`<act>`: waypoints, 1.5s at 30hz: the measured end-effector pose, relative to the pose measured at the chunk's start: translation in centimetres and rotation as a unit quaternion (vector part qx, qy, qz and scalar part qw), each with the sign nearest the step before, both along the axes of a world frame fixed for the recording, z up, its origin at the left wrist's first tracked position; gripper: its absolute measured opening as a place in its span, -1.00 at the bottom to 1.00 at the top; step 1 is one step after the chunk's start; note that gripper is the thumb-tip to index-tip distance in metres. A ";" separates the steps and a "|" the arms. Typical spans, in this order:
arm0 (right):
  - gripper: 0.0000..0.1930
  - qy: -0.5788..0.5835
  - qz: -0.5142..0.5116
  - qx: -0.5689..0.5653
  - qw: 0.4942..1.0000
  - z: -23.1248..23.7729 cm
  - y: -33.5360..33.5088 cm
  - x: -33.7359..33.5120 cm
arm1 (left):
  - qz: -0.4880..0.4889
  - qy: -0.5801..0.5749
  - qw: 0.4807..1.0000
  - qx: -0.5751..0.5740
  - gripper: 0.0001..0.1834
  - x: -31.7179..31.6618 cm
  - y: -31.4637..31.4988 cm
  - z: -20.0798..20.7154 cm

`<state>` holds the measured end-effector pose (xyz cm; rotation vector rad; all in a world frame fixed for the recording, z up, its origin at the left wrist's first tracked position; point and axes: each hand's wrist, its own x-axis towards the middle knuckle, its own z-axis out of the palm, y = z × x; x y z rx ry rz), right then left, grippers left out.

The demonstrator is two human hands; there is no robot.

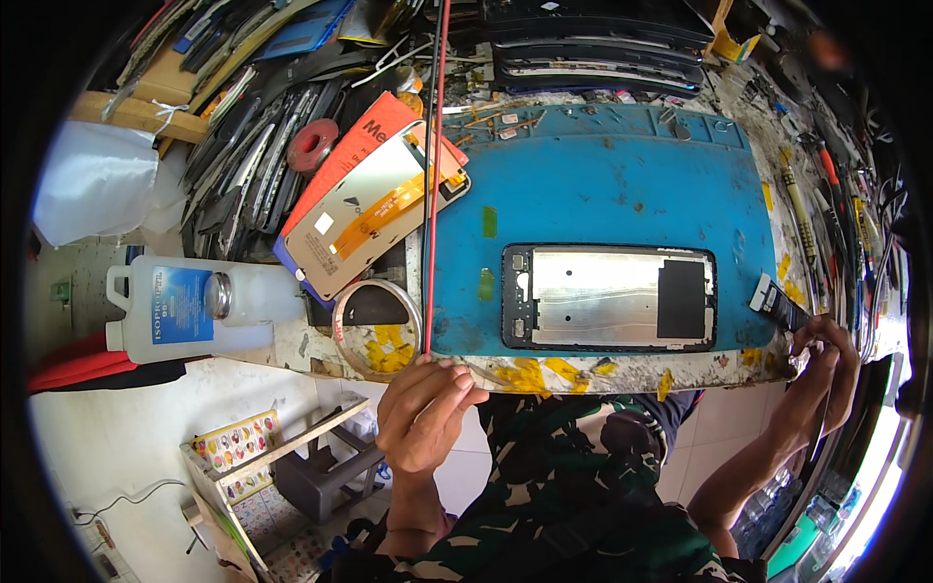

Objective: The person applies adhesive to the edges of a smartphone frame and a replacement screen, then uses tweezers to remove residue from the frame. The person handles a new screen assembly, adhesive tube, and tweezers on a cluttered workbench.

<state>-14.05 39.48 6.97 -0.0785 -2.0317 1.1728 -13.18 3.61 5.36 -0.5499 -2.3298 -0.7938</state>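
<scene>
My left hand [425, 413] is at the bench's front edge, fingers curled and pressed together. A red and a black wire [433, 194] run down to its fingertips; whether they are gripped is hidden. Just left of it stands a roll of clear tape [420, 335]. My right hand [828, 352], at the right front corner, has its fingers closed around the lower end of a black tube with a white tip [777, 303]. Between the hands, a phone frame [607, 296] with a silver metal plate and a black rectangle lies flat on the blue mat [622, 194].
A phone screen panel with an orange ribbon cable [374, 209] lies on a red packet at the left. Beyond are a white jug [180, 306], a red tape roll [313, 146] and piled phone parts [258, 165]. Stacked laptops [598, 49] stand behind; tools [802, 204] crowd the right.
</scene>
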 end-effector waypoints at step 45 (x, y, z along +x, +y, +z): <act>-0.73 0.009 0.279 0.482 0.831 13.5 -3.7 -9.4 | 0.048 -0.050 0.984 -0.164 -0.20 -9.1 -4.3 8.9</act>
